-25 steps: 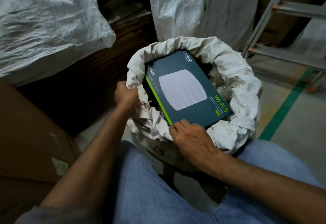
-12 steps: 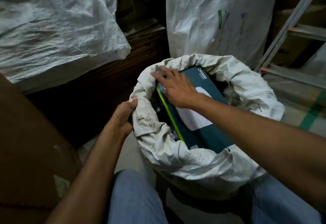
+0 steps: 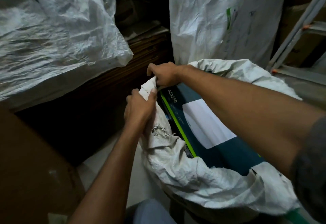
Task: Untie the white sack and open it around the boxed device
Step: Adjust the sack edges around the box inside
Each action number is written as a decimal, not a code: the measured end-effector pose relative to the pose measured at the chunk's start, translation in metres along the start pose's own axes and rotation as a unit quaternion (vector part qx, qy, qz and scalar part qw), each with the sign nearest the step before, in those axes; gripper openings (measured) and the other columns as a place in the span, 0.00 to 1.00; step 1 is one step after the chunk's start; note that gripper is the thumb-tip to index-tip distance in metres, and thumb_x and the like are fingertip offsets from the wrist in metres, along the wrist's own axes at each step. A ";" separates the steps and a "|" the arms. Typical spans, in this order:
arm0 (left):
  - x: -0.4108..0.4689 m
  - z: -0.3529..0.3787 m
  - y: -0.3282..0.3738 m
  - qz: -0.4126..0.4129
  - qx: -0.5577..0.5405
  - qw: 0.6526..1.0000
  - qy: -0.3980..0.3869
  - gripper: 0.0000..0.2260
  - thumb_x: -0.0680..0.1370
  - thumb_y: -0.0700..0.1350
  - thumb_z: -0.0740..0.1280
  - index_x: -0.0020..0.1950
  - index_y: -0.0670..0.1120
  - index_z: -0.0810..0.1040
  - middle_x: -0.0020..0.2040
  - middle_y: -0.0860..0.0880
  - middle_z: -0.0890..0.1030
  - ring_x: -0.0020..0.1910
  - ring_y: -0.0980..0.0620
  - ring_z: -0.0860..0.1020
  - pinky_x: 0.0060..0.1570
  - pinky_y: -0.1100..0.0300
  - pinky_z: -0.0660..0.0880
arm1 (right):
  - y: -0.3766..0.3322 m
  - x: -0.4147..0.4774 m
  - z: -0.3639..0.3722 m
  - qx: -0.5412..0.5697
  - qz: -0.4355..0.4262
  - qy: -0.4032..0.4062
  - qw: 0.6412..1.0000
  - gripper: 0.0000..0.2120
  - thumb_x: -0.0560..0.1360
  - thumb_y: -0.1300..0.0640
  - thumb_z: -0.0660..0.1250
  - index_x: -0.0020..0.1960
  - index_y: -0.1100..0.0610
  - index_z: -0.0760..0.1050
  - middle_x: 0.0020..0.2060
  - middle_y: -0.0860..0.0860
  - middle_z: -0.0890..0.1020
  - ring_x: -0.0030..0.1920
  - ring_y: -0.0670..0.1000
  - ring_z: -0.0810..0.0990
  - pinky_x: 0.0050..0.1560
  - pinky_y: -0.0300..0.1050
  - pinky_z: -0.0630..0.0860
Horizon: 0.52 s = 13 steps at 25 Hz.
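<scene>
The white woven sack (image 3: pixel 197 176) stands open, its rim rolled down around a dark teal box (image 3: pixel 227 155) with a lime-green edge and a white square picture, marked AC1350. My left hand (image 3: pixel 139 109) grips the sack's rim at its left side, fingers curled over the cloth. Just beyond it, my right hand (image 3: pixel 164 74) pinches the same rim at the far left corner of the box. My right forearm crosses over the box and hides part of its top.
A large crinkled white sack (image 3: pixel 53 35) lies at the upper left, another (image 3: pixel 220 21) stands behind. A brown cardboard box (image 3: pixel 26 162) sits at the left. A metal ladder (image 3: pixel 296 38) leans at the right. My jeans-clad knee (image 3: pixel 151 211) is below.
My right hand left the top of the box and moved to the sack's far-left rim, gripping it. My left hand shifted up along the rim. The view moved closer.
</scene>
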<state>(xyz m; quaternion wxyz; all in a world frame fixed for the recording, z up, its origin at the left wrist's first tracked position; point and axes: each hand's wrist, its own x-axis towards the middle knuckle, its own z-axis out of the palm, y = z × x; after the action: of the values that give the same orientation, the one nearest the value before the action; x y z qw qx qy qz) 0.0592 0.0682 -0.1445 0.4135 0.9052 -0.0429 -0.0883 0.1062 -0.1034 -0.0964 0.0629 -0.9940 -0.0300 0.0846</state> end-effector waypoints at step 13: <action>0.036 0.010 0.020 0.050 0.188 0.973 0.124 0.25 0.82 0.51 0.60 0.77 0.43 0.64 0.71 0.36 0.71 0.66 0.33 0.73 0.64 0.41 0.68 | 0.084 -0.067 0.035 -0.094 0.073 0.187 0.975 0.26 0.83 0.51 0.59 0.79 0.47 0.60 0.78 0.51 0.65 0.79 0.55 0.58 0.73 0.63 0.57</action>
<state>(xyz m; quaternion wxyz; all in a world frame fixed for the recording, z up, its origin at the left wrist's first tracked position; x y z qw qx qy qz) 0.0928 0.0426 -0.1405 0.2414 0.9674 -0.0520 0.0554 0.0382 -0.1868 -0.1309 -0.0330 -0.9932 0.0472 -0.1014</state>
